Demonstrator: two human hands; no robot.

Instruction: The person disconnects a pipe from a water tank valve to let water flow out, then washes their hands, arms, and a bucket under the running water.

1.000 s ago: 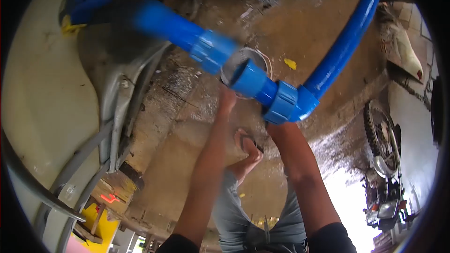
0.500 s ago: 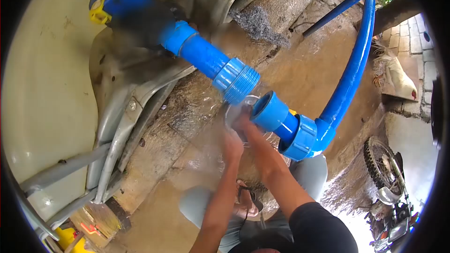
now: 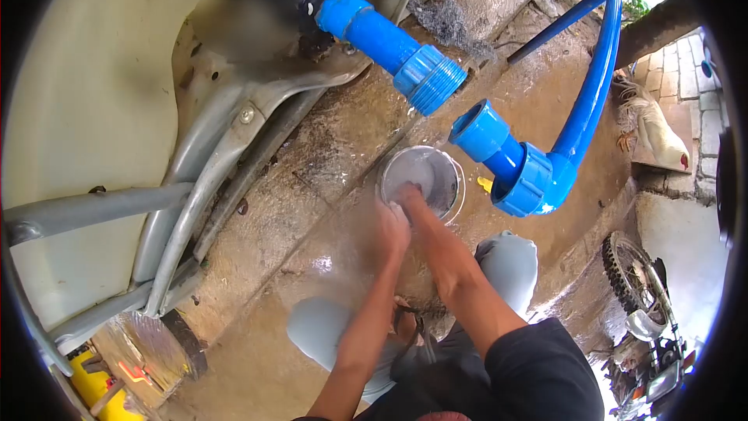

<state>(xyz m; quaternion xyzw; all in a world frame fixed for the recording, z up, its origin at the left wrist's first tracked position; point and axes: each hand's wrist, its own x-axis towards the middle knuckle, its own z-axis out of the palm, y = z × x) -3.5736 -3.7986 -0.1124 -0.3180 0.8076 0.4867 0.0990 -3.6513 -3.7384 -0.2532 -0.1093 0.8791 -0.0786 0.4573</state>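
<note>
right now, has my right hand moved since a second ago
Yes: from the right of the bucket, the right hand has moved left and into it.

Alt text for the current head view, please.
The right hand is inside a bucket of cloudy liquid, with the left hand at its rim. Above, a blue threaded pipe and blue socket fitting stand apart. Around them: a pale tank left, a chicken and motorbike right.

no readable text, no legible labels or brands, no numbers or signs
</note>
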